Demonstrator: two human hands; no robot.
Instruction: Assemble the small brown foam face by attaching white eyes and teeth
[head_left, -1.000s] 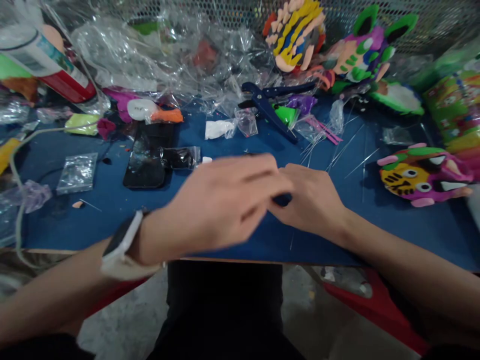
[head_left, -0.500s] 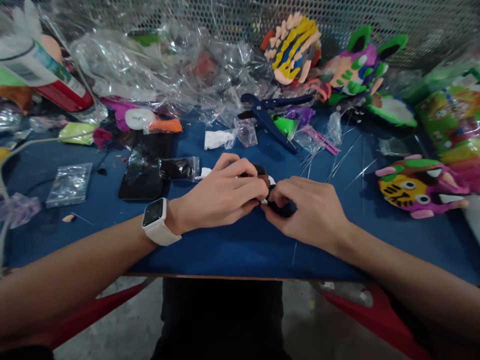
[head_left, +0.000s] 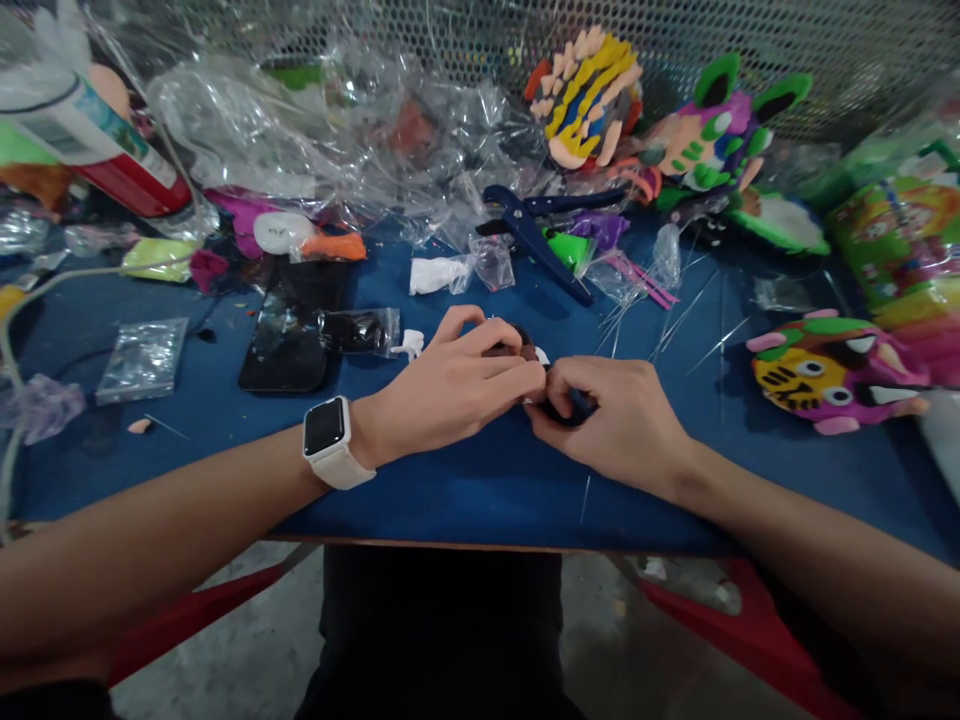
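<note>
My left hand (head_left: 450,390) and right hand (head_left: 611,425) meet low over the blue counter (head_left: 450,490), fingers of both pinched shut on a small dark clay piece (head_left: 529,355) with white bits, mostly hidden between them. It looks light, soft and easily dented, so I'd grip its edges gently. Beyond lie blue cutters (head_left: 536,225) and finished clay masks (head_left: 832,370).

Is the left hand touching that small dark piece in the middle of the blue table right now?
Touching. The head view shows the left hand with its fingers curled over the small dark piece; the right hand pinches it from the other side.
</note>
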